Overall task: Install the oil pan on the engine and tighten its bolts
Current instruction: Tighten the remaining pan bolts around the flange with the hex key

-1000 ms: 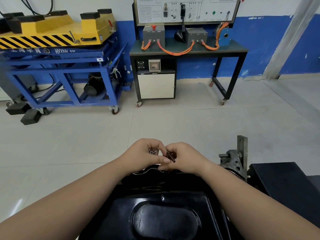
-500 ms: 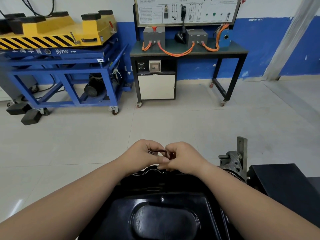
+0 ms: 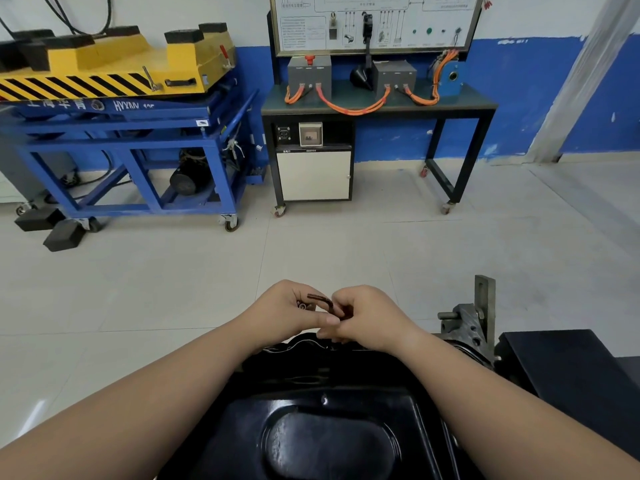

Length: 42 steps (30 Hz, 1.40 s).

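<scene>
Blue wheeled lift cart [image 3: 121,147] is standing far left w/ a yellow hazard-striped platform [image 3: 104,64] on top. White lettering on its frame is reading roughly "HVXMV"; the rest is too blurred. Black bench [image 3: 381,105] is carrying grey boxes, orange cables & a diagram board [image 3: 374,22], text too small to read. Black oil pan [image 3: 329,434] is sitting bottom centre, grey engine bracket [image 3: 464,323] just to its right. Both hands are touching over the pan's far rim. Right hand [image 3: 374,320] is curling its fingers round a rusty L-shaped hex key [image 3: 320,299]. Left hand [image 3: 284,313] is curling its fingers on a small silvery fastener [image 3: 302,305].
</scene>
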Motion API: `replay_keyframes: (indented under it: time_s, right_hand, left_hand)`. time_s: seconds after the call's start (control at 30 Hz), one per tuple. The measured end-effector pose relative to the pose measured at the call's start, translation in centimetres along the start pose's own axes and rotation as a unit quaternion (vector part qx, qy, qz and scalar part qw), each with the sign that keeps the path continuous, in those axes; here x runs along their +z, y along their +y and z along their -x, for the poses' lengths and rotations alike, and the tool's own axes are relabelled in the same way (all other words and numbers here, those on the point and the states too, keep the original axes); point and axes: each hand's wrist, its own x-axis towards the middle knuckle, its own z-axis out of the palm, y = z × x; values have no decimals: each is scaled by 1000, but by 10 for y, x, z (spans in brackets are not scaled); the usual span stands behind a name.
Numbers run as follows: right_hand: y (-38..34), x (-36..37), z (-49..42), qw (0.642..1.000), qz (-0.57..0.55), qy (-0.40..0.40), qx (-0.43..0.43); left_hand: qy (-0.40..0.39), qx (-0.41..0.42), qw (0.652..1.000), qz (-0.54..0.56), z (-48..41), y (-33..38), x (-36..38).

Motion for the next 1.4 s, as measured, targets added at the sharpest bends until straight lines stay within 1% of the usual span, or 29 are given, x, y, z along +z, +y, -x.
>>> replay_keyframes:
  time_s: [0.07, 0.2, 0.27, 0.4, 0.5, 0.57, 0.63, 0.73, 0.77, 0.87, 1.03, 1.1, 1.17, 1.27, 1.33, 1.4]
  right_hand:
    - [1, 0, 0, 1000, -4, -7, -4]
    - [3, -1, 2, 995, -71, -67, -2]
    - [3, -1, 2, 992, -98, -79, 8]
    - [3, -2, -1, 996, -77, -49, 25]
    - [3, -1, -4, 1000, 11, -25, 9]
    - [2, 1, -4, 999, 35, -22, -6]
    - [3, 0, -3, 999, 4, -38, -12]
    - [4, -2, 0, 992, -93, -81, 2]
    - [4, -2, 1, 990, -110, -85, 9]
    - [3, -2, 0, 993, -98, -69, 17]
    - [3, -1, -1, 998, -51, -45, 13]
    - [2, -1, 0, 997, -54, -46, 11]
    - [0, -1, 2, 996, -71, -49, 11]
    - [-1, -2, 3, 995, -82, -48, 15]
    - [-1, -2, 4, 995, -86, -46, 16]
    - [-1, -2, 4, 995, -89, -45, 17]
  left_hand:
    - [-9, 8, 1000, 15, 0, 1, 1]
    - [-18, -1, 999, 32, 1, 1, 0]
    - [-26, -10, 999, 30, 1, 0, -2]
    - [7, -19, 1000, 1, -1, -2, -2]
    - [2, -18, 1000, 12, -2, -3, -1]
    - [-5, -16, 1000, 13, -1, -3, 0]
    - [-10, -16, 1000, 9, -1, -3, 0]
    - [-21, -8, 999, 34, 0, -1, -1]
    - [-24, -7, 999, 38, 1, -1, -1]
    - [-22, -2, 999, 29, 1, -2, -1]
    - [1, 16, 1000, -27, -1, -3, -2]
    - [8, 11, 1000, 3, -1, -4, -4]
    - [5, -7, 998, 62, 0, -5, -6]
    - [-36, -36, 989, 142, 4, -9, -9]
    - [-70, -48, 983, 165, 5, -10, -11]
    - [-89, -59, 978, 179, 6, -11, -11]
